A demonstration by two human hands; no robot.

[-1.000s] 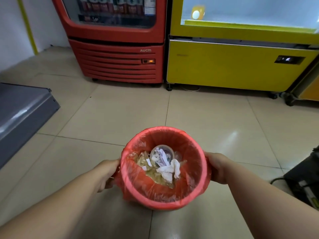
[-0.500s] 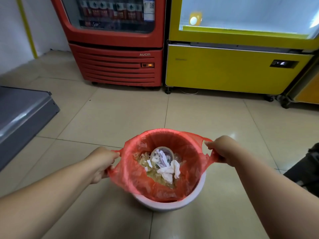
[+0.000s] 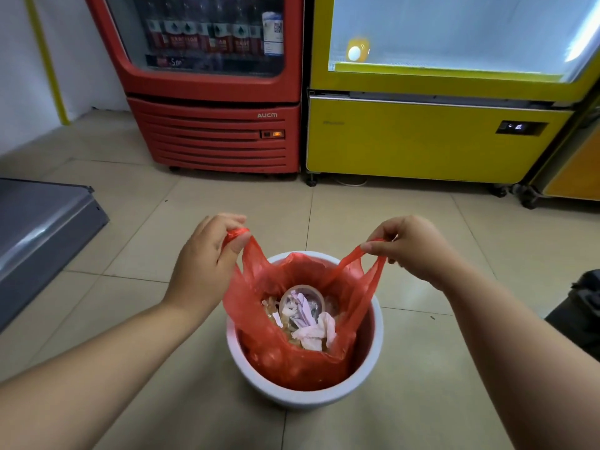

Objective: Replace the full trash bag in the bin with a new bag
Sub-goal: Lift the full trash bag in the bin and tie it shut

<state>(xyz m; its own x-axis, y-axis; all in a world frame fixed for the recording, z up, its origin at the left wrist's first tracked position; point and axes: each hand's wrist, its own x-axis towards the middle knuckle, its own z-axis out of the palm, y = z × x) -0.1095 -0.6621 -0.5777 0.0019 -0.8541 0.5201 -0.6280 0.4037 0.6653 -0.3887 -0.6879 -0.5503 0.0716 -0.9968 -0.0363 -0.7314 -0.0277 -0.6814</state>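
A round white bin (image 3: pixel 378 336) stands on the tiled floor in front of me. Inside it sits a red plastic trash bag (image 3: pixel 292 362) holding crumpled tissues, a clear cup and food scraps. The bag's edges are off the bin rim and its two handles are stretched upward. My left hand (image 3: pixel 207 254) pinches the left handle above the bin's left side. My right hand (image 3: pixel 412 245) pinches the right handle above the bin's right side.
A red drinks fridge (image 3: pixel 220 92) and a yellow freezer (image 3: pixel 422 138) stand side by side against the far wall. A grey metal panel (image 3: pixel 39 232) lies on the floor at the left. Something dark (image 3: pixel 581 316) sits at the right edge.
Both hands peeled the bag's edge off the bin rim, then rose and moved inward, pulling the two handles up. The bin's white rim is now exposed.
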